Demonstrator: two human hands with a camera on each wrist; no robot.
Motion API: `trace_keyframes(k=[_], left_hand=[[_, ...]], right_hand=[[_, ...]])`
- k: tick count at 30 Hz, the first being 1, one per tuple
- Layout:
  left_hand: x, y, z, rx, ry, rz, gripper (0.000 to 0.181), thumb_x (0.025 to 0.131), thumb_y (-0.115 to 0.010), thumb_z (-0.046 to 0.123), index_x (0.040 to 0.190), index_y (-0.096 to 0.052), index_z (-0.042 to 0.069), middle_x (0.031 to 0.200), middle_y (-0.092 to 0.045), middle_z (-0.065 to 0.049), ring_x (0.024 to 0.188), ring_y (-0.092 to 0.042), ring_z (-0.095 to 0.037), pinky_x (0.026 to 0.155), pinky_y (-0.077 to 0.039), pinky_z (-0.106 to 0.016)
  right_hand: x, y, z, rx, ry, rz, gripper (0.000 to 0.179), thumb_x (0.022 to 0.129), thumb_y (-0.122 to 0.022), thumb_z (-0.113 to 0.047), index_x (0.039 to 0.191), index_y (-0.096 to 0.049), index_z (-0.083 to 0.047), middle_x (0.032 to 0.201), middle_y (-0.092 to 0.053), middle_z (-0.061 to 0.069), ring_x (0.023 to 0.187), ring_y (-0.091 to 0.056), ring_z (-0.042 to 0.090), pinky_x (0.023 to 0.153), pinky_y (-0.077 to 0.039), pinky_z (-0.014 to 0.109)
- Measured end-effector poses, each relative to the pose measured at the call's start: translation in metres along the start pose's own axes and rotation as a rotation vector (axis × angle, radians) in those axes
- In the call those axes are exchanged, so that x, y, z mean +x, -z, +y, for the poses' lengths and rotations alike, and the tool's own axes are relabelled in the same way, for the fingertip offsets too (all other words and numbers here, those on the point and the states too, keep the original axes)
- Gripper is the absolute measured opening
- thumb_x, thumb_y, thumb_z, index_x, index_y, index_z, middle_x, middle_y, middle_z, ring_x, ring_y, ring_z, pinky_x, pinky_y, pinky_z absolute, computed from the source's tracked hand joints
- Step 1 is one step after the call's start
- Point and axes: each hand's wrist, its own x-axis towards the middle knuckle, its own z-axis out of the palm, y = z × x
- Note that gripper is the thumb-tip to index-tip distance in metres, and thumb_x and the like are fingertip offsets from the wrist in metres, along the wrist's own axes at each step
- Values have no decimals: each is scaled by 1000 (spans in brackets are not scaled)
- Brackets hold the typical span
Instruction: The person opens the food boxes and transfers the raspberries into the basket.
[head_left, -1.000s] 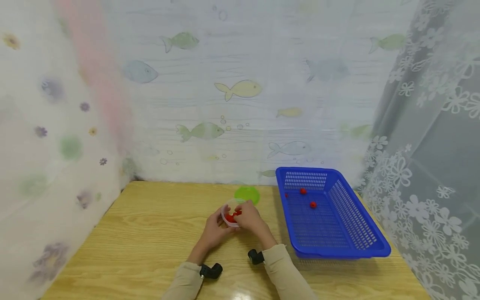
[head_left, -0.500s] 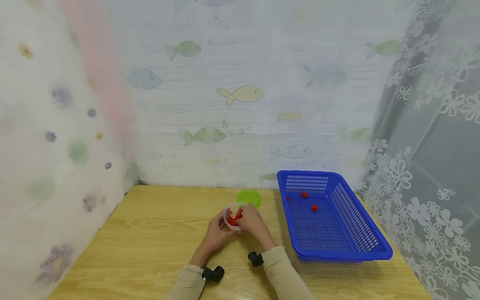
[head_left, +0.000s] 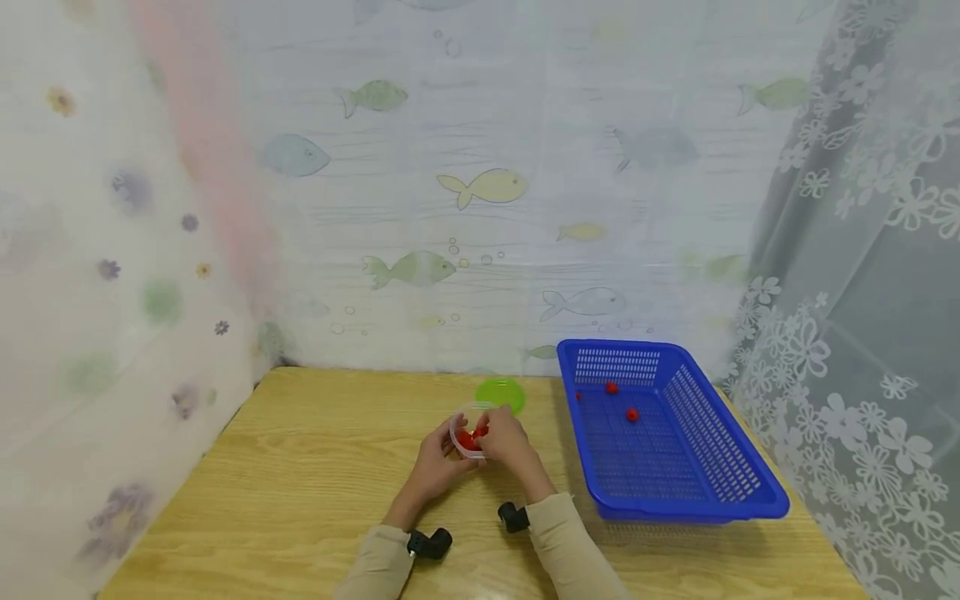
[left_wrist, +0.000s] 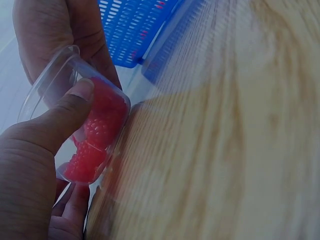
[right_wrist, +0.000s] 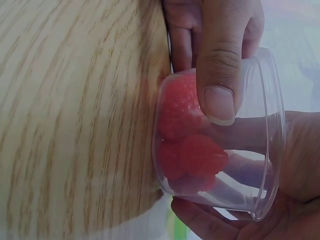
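Observation:
My left hand grips a small clear plastic tub from its left side, the thumb pressed along the outer wall. Red raspberries lie together at the bottom of the tub, seen through its wall. My right hand reaches over the rim with curled fingers inside. Its fingertips pinch a raspberry among the others, partly hidden by the hand in the head view. The tub tilts toward me, low over the wooden table.
A round green lid lies just behind the tub. To the right stands a large blue slotted basket with a few red raspberries on its floor. Fish-patterned curtains border the table's back edge.
Over the last second the right fingers stay inside the tub and shift only slightly among the raspberries. The left hand keeps its grip. The head view has shifted a little.

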Motion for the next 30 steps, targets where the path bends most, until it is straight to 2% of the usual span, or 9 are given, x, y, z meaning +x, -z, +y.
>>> trace_keyframes(k=[3, 7, 10, 13, 14, 17, 20, 30], left_hand=[[0, 1, -7, -12, 12, 0, 84, 81, -82, -6, 152, -38, -8, 148, -48, -32, 140, -46, -45, 115, -37, -56], [1, 3, -10, -18, 7, -4, 83, 80, -83, -4, 152, -41, -5, 148, -50, -29, 140, -47, -41, 114, -38, -53], [1, 0, -7, -1, -3, -3, 83, 80, -83, -4, 151, -40, -8, 148, -49, -31, 140, -46, -43, 114, -38, -55], [-2, -2, 5, 6, 11, -7, 84, 80, -83, -5, 151, -38, -11, 148, -46, -35, 141, -44, -46, 115, -36, -56], [-2, -2, 4, 2, 12, -10, 85, 80, -83, -4, 151, -38, -11, 148, -46, -34, 141, -43, -45, 115, -36, -55], [-3, 0, 2, -9, 15, -27, 86, 81, -85, 1, 152, -38, -8, 150, -46, -32, 142, -43, -43, 116, -35, -53], [-1, 1, -10, -12, 3, -35, 87, 81, -86, 5, 153, -39, -5, 150, -48, -28, 143, -44, -39, 116, -36, -50], [1, 2, -10, 9, 3, -24, 86, 80, -87, 7, 152, -41, -6, 149, -49, -28, 142, -45, -40, 115, -38, -49]], right_hand=[[-1, -1, 1, 2, 12, -2, 8, 88, -75, -4, 89, -66, -5, 104, -52, 16, 77, -54, 23, 66, -52, 36], [-2, -1, 2, 21, 22, 2, 8, 88, -75, -3, 89, -67, -4, 102, -51, 15, 78, -53, 23, 67, -52, 35], [-3, 0, 4, 32, 23, 15, 8, 88, -75, -3, 88, -67, -3, 102, -51, 14, 78, -53, 23, 68, -52, 35], [-5, 0, 5, 40, 25, 19, 8, 88, -75, -3, 89, -67, -3, 102, -51, 14, 79, -53, 22, 68, -53, 35], [-6, 0, 5, 42, 28, 19, 8, 88, -75, -2, 89, -67, -2, 102, -52, 15, 79, -53, 23, 69, -53, 36], [-9, 0, 5, 52, 30, 20, 8, 88, -75, -2, 89, -67, -2, 104, -52, 16, 80, -53, 23, 70, -53, 37], [-10, 0, 4, 53, 33, 21, 7, 90, -74, -3, 90, -68, -2, 106, -52, 16, 81, -53, 23, 69, -53, 37], [-8, 3, 2, 16, 51, 19, 5, 93, -72, -8, 95, -70, -3, 108, -53, 16, 79, -54, 23, 65, -51, 34]])
